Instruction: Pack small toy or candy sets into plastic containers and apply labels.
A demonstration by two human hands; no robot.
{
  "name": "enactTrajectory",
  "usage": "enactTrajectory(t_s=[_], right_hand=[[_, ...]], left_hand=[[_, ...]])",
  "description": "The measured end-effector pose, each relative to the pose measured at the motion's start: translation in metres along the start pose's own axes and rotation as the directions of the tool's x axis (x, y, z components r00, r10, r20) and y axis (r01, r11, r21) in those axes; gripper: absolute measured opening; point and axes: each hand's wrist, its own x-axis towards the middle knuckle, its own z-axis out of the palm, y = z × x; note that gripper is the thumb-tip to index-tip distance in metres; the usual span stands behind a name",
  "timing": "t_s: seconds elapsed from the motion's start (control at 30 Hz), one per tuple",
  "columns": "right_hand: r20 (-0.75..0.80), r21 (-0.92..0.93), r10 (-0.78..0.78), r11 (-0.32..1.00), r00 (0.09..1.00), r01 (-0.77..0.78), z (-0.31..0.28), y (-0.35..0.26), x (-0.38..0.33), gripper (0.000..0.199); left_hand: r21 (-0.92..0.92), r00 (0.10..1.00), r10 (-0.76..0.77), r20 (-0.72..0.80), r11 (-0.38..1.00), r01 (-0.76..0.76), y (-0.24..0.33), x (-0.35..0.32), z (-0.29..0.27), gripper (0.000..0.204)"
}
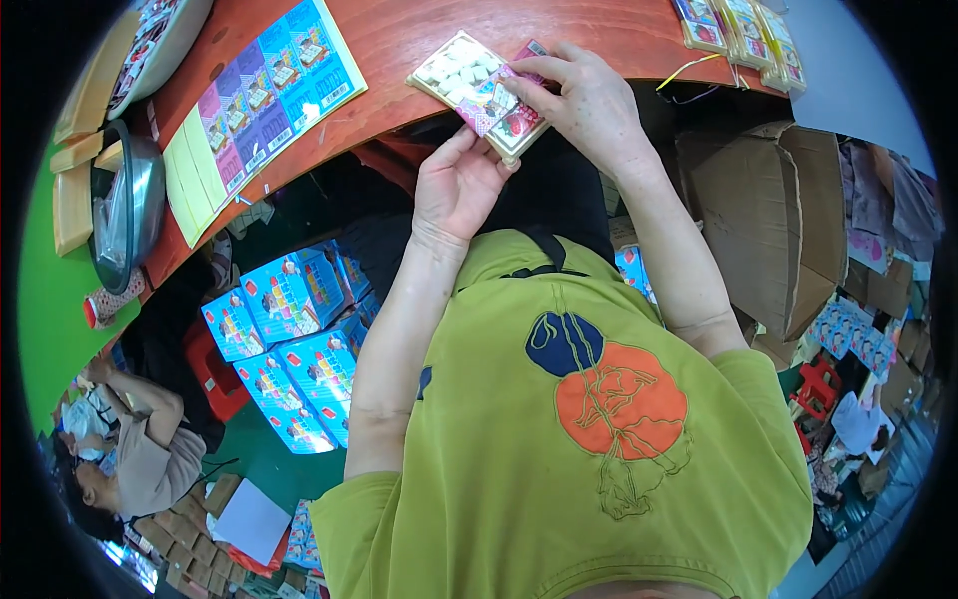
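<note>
A shallow cream-coloured tray [517, 155] filled with small white blocks [461, 65] is tilted at the near edge of the red table. Under its near end, my left hand [459, 185] supports it, with thumb and fingers closed on the rim. A pink and purple printed label [489, 108] lies across the middle of the tray. Thumb and fingertips of my right hand [594, 105] pinch the label's right part against the tray. Left of the tray, a sheet of similar labels [264, 95] rests on the table, its near strip showing bare yellow backing.
Several wrapped trays [743, 40] sit at the table's far right. A white tub [165, 50] and a dark-rimmed bowl [128, 205] stand left. Blue printed boxes [289, 349] are stacked below the table. An open carton [758, 215] is at right. Another person [160, 449] sits lower left.
</note>
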Motion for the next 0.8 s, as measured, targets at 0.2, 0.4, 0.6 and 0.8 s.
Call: enactTrajectory(t_s=[0.2,0.4,0.6,0.8], right_hand=[[-0.042,-0.012,-0.003,1.000,0.999,0.002,-0.003,-0.006,-0.008,0.030],[0.171,0.712,0.225,0.645,0.959,-0.279,-0.004,0.001,-0.022,0.030],[0.375,0.925,0.209,-0.144,0.903,-0.351,-0.021,-0.001,-0.036,0.049],[0.184,0.957,0.005,0.228,0.983,-0.180,-0.047,0.022,-0.045,0.024]], left_hand=[[0.547,0.952,0.279,-0.125,0.820,-0.169,-0.015,-0.012,0.025,0.026],[0.571,0.957,0.264,-0.120,0.807,-0.151,-0.013,-0.030,0.038,0.026],[0.727,0.941,0.332,0.059,0.632,-0.269,-0.010,-0.045,0.070,0.034],[0.879,0.894,0.339,0.293,0.271,-0.391,0.007,-0.057,0.074,0.030]])
